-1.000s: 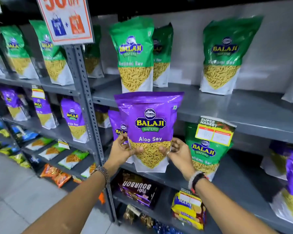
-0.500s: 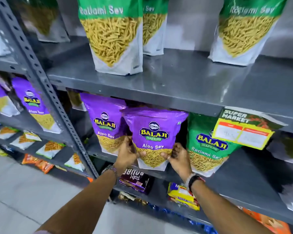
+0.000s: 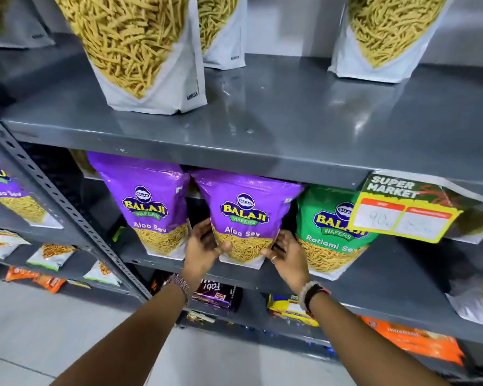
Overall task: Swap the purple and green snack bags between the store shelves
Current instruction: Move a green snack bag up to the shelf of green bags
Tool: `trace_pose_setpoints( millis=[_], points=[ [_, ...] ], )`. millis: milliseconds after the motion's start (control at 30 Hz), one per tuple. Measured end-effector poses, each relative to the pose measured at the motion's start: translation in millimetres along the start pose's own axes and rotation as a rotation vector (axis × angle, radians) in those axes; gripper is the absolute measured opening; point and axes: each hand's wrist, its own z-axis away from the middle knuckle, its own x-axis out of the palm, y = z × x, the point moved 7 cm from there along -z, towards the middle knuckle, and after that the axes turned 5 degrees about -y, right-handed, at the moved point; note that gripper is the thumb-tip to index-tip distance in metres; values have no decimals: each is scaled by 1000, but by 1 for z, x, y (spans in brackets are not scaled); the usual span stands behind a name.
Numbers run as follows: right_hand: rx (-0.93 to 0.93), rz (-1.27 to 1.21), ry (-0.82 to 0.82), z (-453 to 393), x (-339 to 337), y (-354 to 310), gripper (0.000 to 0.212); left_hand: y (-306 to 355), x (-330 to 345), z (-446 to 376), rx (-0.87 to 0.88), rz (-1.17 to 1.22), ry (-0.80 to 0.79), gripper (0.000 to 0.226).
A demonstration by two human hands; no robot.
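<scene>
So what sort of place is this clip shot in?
Most likely a supermarket or grocery aisle. Grey metal shelving carries rows of identical Balaji snack bags, such as the purple Aloo Sev bag and the green Ratlami Sev bag, and a "Super Market" price tag hangs from the shelf edge.

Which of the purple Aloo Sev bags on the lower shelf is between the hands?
The right-hand purple Aloo Sev bag, beside the green Ratlami Sev bag. Left hand and right hand flank its base.
</scene>
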Motion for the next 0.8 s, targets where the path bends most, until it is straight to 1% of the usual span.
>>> trace_pose_setpoints(
  millis=[100,133,200,233,300,367,433,500,567,633,700,800],
  points=[
    [34,94,40,21,-16,13,37,-24,6,31,-131,16,95,47],
    [52,131,57,30,-25,20,31,-34,11,39,-171,41,119,40],
    [105,175,114,49,-47,36,18,-51,23,52,-256,-43,155,26],
    [137,184,149,57,-60,43,13,-57,31,56,-299,-109,136,20],
    [206,251,213,72,-88,54,7,-65,57,60,-378,-122,20,15],
    [290,364,259,78,-118,61,15,-66,87,57,-423,-98,-102,21],
    [364,449,291,77,-145,65,26,-59,114,50,-386,-180,-171,28],
    [356,462,285,67,-160,61,35,-44,140,42,-280,-261,-248,29],
    [241,324,254,56,-167,49,45,-32,165,33,-176,-295,-366,36],
    [155,189,221,46,-169,39,60,-26,181,24,-143,-373,-448,52],
    [137,117,186,39,-168,35,66,-25,188,17,-144,-422,-454,59],
    [120,35,190,38,-166,32,59,-26,193,13,-137,-426,-416,56]
  ],
)
